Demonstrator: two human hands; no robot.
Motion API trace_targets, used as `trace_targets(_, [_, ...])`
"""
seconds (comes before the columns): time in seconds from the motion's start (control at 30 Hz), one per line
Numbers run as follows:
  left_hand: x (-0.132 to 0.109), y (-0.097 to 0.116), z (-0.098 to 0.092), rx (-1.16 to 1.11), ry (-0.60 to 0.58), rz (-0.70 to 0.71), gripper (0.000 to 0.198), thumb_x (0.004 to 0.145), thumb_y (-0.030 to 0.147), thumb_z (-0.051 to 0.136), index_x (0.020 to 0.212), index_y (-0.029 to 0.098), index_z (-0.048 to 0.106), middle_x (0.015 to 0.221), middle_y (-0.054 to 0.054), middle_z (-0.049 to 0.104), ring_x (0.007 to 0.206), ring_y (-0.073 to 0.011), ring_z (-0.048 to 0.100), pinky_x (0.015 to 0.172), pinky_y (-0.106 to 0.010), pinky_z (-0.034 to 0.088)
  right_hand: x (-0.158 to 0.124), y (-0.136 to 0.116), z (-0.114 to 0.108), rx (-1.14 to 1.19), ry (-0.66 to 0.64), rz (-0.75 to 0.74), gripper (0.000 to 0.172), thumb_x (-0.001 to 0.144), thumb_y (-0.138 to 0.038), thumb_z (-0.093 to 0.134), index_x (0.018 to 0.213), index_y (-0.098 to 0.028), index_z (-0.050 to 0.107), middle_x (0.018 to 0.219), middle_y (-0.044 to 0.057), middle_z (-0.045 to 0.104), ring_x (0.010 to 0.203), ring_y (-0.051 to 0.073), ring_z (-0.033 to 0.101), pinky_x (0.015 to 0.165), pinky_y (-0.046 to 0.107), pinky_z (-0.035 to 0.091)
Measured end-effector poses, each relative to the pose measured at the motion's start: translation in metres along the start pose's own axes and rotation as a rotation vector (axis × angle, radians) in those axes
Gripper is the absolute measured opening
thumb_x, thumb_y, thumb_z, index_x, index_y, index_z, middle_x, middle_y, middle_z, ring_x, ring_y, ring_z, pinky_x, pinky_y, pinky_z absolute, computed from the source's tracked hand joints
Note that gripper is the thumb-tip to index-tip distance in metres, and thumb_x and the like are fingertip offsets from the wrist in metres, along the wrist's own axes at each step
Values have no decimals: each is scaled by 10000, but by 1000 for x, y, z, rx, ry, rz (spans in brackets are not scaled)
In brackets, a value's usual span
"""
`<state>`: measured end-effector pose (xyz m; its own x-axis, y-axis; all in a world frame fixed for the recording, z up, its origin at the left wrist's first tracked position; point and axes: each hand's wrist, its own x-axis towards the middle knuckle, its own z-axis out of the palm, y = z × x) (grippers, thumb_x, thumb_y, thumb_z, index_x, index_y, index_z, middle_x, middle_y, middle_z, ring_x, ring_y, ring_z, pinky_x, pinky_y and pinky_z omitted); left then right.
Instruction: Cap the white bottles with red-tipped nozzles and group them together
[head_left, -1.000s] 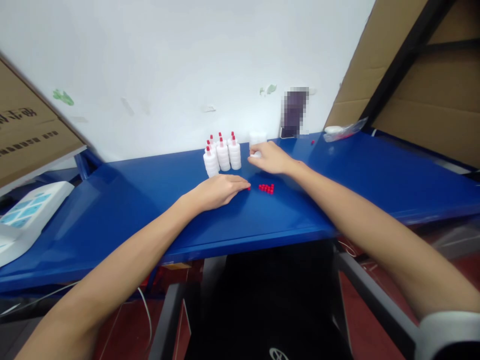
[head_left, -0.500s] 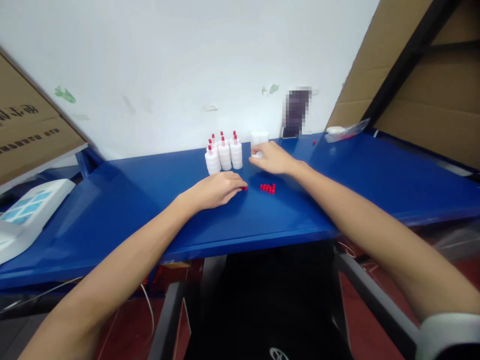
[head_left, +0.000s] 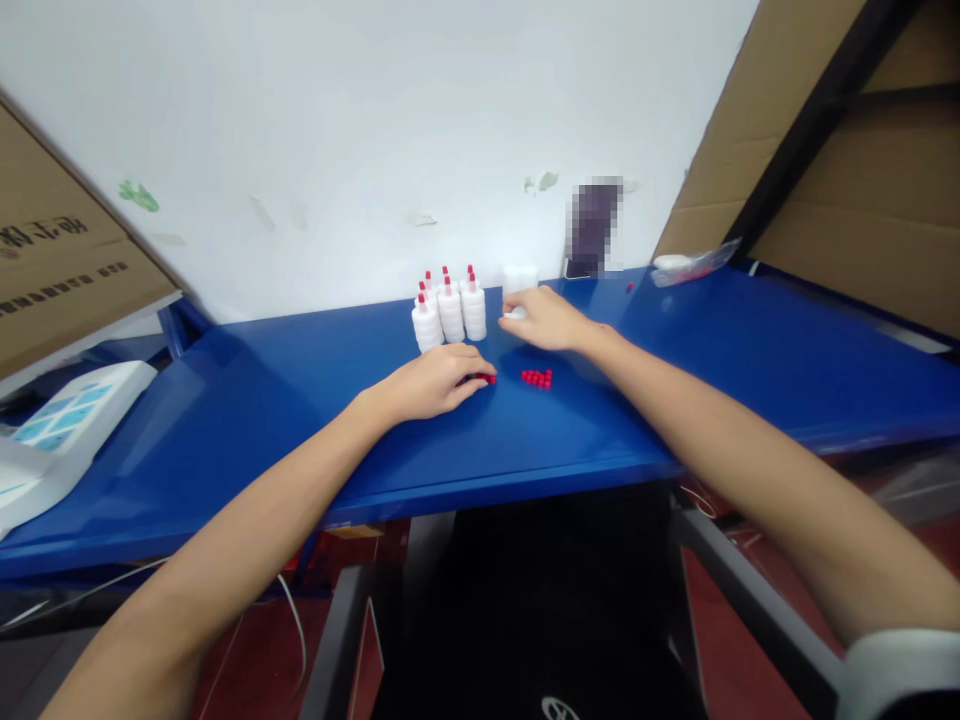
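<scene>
My left hand (head_left: 442,383) rests low over the table, its fingers and thumb curled around a few small red caps (head_left: 490,379) whose other parts are hidden under the fingers. Beyond that hand stand several white bottles (head_left: 451,315) with red-tipped nozzles, upright and close together. My right hand (head_left: 546,318) is closed on a small white bottle (head_left: 516,313), mostly covered by the fingers. Just behind it are white bottles (head_left: 520,278) without visible red tips. Between the two hands, a small cluster of loose red caps (head_left: 537,379) lies on the blue table (head_left: 300,370).
A phone-like dark object (head_left: 592,230), blurred out, leans on the wall. To its right lie a lone red cap (head_left: 630,287) and a clear plastic bag (head_left: 694,265). A white device with blue panels (head_left: 75,420) sits at the left, beneath a cardboard box (head_left: 67,240).
The thumb and fingers of my left hand have parted slightly, showing more red between them. My right hand stays at the white bottles. The view has shifted a little.
</scene>
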<state>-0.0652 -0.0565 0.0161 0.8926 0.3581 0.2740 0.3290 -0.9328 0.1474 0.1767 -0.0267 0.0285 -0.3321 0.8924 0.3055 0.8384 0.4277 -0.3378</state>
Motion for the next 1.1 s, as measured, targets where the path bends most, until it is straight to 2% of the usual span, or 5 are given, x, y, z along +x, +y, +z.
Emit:
trace_targets(0.3, [0, 3, 0, -26, 75, -64, 298, 1043, 268, 469, 1166, 151, 714, 1054, -96, 747, 915, -189, 686, 844, -328, 537, 0, 1, 1, 18, 1, -8, 210, 880, -298, 573, 922, -170, 735, 891, 78, 734, 807, 211, 623, 730, 309, 394])
trace_targets(0.47, [-1, 7, -4, 100, 275, -65, 317, 1008, 255, 459, 804, 155, 681, 816, -73, 672, 772, -184, 596, 736, -333, 485, 1, 2, 1, 1, -1, -2, 217, 884, -310, 573, 924, -176, 740, 895, 83, 741, 846, 233, 641, 740, 316, 399])
trace_targets(0.6, [-2, 8, -13, 195, 339, -48, 346, 954, 222, 463, 620, 186, 545, 679, -47, 607, 821, -215, 568, 828, -394, 438, 1, 0, 0, -4, 1, -7, 222, 882, -307, 582, 945, -177, 750, 933, 91, 752, 881, 243, 650, 754, 317, 408])
trace_targets(0.83, [-7, 8, -19, 63, 107, -130, 416, 1009, 284, 415, 603, 197, 435, 508, 33, 430, 497, -122, 378, 620, -322, 361, -6, -14, -5, 74, -21, -179, 251, 872, -305, 588, 952, -157, 775, 870, 69, 745, 792, 201, 634, 730, 301, 401])
trace_targets(1.1, [-7, 19, -9, 89, -153, -28, 514, 974, 522, 558, 599, 191, 436, 609, -5, 532, 514, -117, 422, 529, -296, 285, -6, -14, -6, 51, -18, -150, 265, 857, -297, 581, 964, -152, 774, 853, 70, 735, 760, 195, 607, 707, 305, 374])
